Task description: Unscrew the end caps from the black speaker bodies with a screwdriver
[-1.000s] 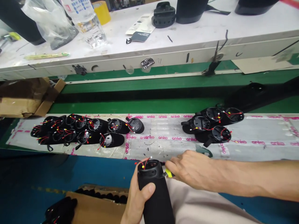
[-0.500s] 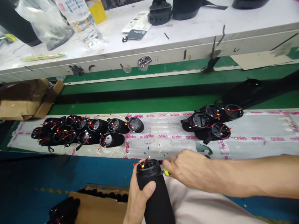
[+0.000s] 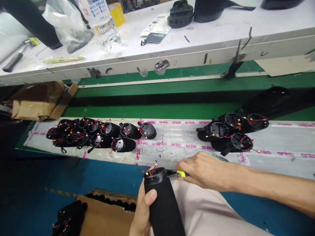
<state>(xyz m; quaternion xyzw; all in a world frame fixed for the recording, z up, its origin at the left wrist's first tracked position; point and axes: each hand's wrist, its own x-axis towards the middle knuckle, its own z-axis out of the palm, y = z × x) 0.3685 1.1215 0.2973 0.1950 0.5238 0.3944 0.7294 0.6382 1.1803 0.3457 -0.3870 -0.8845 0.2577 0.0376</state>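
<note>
A black cylindrical speaker shell (image 3: 165,206) stands tilted in front of my lap, its open end up. Thin red and black wires with small white, red and yellow plugs (image 3: 151,172) stick out of that end. My left hand (image 3: 142,211) is closed around the shell's left side, thumb across the front. In my right hand (image 3: 197,168) is a utility knife (image 3: 181,173) with yellow on its handle. Its blade end points left at the shell's right rim, beside a dark piece there. Whether the blade touches the rim I cannot tell.
Several similar shells (image 3: 123,144) lie in a group on the film-covered board (image 3: 169,134) at left, others (image 3: 242,141) at right. Beyond runs a green belt (image 3: 157,109) below a white shelf (image 3: 137,54). Down left is a cardboard box (image 3: 105,218) of black parts.
My right hand has moved slightly right and up with the utility knife, showing more of the knife. The shell's rim has turned a little in my left hand. The view has shifted left.
</note>
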